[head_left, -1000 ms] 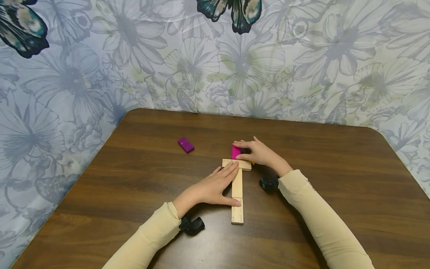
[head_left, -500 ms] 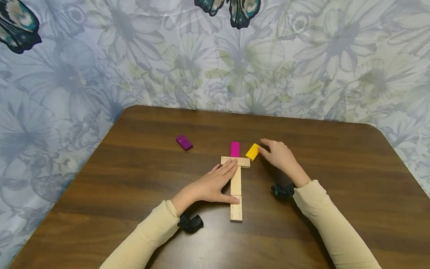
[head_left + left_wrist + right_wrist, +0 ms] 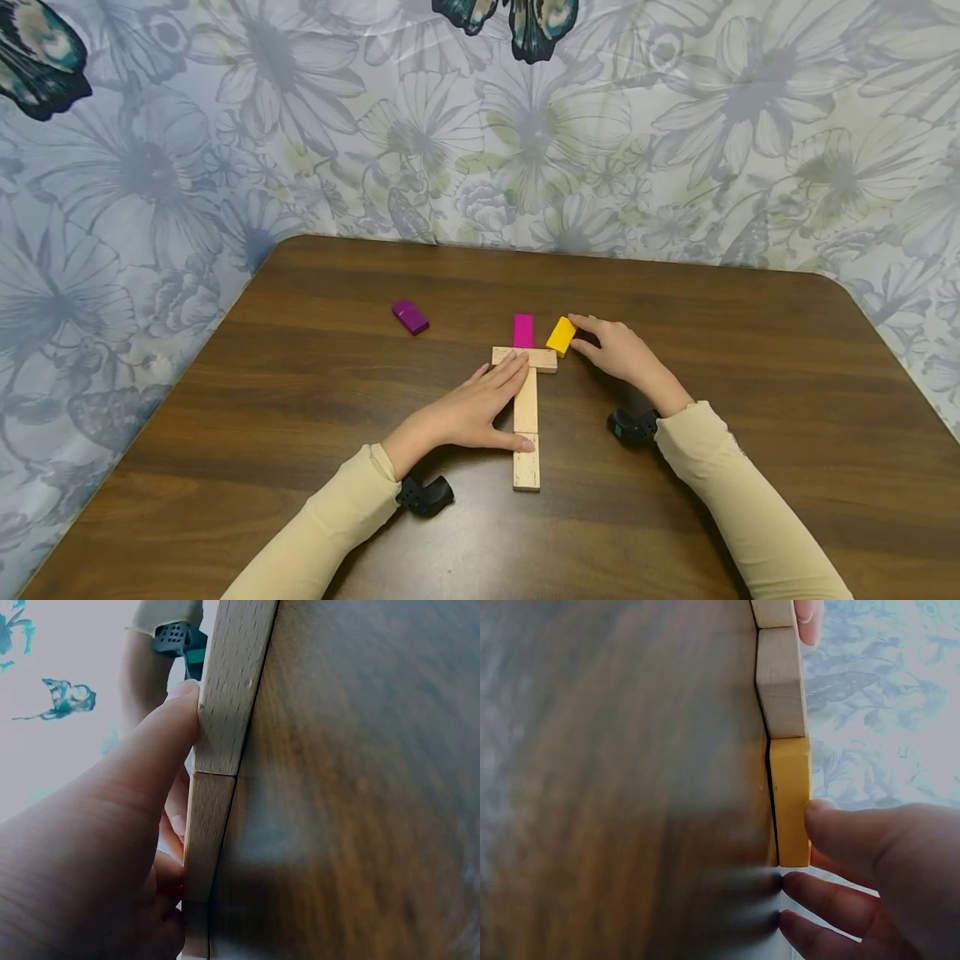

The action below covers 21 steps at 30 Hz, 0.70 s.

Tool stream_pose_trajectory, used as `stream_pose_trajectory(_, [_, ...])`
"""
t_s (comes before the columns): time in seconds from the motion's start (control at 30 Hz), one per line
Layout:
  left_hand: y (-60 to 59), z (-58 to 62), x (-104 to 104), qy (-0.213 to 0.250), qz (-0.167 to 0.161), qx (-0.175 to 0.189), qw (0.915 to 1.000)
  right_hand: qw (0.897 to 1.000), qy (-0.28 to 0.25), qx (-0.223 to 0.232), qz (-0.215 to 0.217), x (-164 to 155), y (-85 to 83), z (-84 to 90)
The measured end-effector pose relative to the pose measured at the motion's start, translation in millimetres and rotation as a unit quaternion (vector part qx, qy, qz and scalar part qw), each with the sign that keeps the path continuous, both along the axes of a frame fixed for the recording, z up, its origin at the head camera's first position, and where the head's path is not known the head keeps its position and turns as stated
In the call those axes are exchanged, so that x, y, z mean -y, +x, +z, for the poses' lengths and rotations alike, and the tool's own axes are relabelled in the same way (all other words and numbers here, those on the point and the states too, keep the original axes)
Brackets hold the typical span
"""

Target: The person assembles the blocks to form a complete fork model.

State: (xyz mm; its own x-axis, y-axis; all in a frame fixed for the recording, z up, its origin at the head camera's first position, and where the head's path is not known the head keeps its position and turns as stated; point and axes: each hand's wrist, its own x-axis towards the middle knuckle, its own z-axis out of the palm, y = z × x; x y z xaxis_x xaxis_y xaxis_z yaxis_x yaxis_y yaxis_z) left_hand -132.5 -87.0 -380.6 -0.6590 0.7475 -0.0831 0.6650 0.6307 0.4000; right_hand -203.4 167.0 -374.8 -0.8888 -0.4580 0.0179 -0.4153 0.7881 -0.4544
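Observation:
Three plain wooden blocks form a T on the brown table (image 3: pixel 712 350): a cross block (image 3: pixel 542 359) and two blocks end to end, one (image 3: pixel 527 402) under my palm's edge and one (image 3: pixel 527 471) nearer me. My left hand (image 3: pixel 480 408) lies flat along them, its thumb against a wooden block (image 3: pixel 225 712) in the left wrist view. A pink block (image 3: pixel 523 330) lies beyond the cross block. A yellow block (image 3: pixel 561 336) lies at the cross block's right end. My right hand (image 3: pixel 615 350) touches the yellow block (image 3: pixel 790 799) with straight fingertips (image 3: pixel 840 832).
A purple block (image 3: pixel 410 317) lies alone to the far left of the T. A floral cloth (image 3: pixel 480 142) hangs behind the table's far edge and wraps round its left side. Black wrist cameras (image 3: pixel 426 495) sit under both sleeves.
My right hand moved right off the pink block, uncovering it and the yellow block, then nudged the yellow block left toward the cross block. The left hand stayed put.

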Motion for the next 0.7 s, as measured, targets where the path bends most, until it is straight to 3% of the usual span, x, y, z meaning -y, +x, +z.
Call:
stream_pose_trajectory(0.13, [0.6,-0.3,-1,0.001,-0.003,0.004,1.0,1.0,-0.013,-0.002,-0.024,0,8.9,2.5])
stream_pose_trajectory(0.23, [0.8,-1.0,-2,0.001,-0.004,0.002,1.0,0.998,-0.043,-0.036,-0.018,5,25.7,6.9])
stream_pose_trajectory(0.4, [0.3,0.5,-2,0.003,0.001,-0.002,1.0,0.992,-0.086,-0.073,0.061,19,63.1,8.1])
stream_pose_trajectory(0.53, [0.2,2.9,-1,0.004,0.005,-0.005,1.0,0.986,-0.106,-0.048,0.122,24,85.7,1.8])
stream_pose_trajectory(0.7, [0.7,3.4,-1,0.013,0.006,-0.01,0.9999,0.978,-0.121,-0.021,0.171,26,99.2,-6.8])
